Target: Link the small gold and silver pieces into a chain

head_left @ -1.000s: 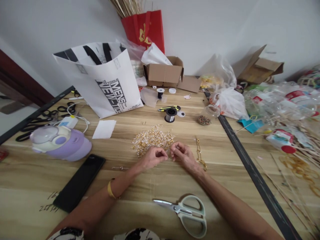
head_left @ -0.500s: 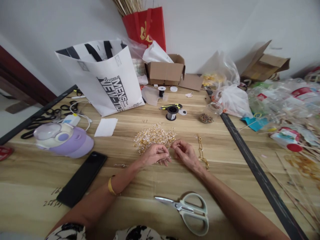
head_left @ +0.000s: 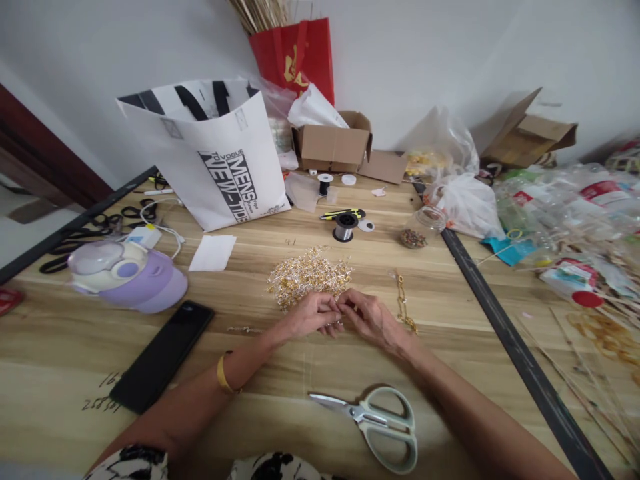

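Observation:
My left hand (head_left: 315, 313) is closed in a pinch just in front of a pile of small gold and silver beads or links (head_left: 310, 273). A thin, shiny chain shows slightly under its fingers. My right hand (head_left: 367, 317) meets it fingertip to fingertip, also pinching; whatever its fingertips hold is too small to tell. A thin silvery chain (head_left: 245, 329) lies by my left wrist, partly hidden by the forearm. Right of my right hand rests a gold chain (head_left: 401, 297). Pale-handled scissors (head_left: 385, 423) lie on the wooden table nearer to me, blades pointing left.
At left are a black phone (head_left: 163, 357), a purple-and-white device (head_left: 130, 277) and white paper (head_left: 213, 253). Behind the pile stand a wire spool (head_left: 345, 228), a yellow cutter (head_left: 330, 215), a bead jar (head_left: 414, 237) and a white bag (head_left: 220, 160). Plastic bottles (head_left: 595, 193) crowd the right.
My right hand has moved slightly left and down, so its fingertips now meet those of my left hand. The view has shifted a little; the things on the table stay put.

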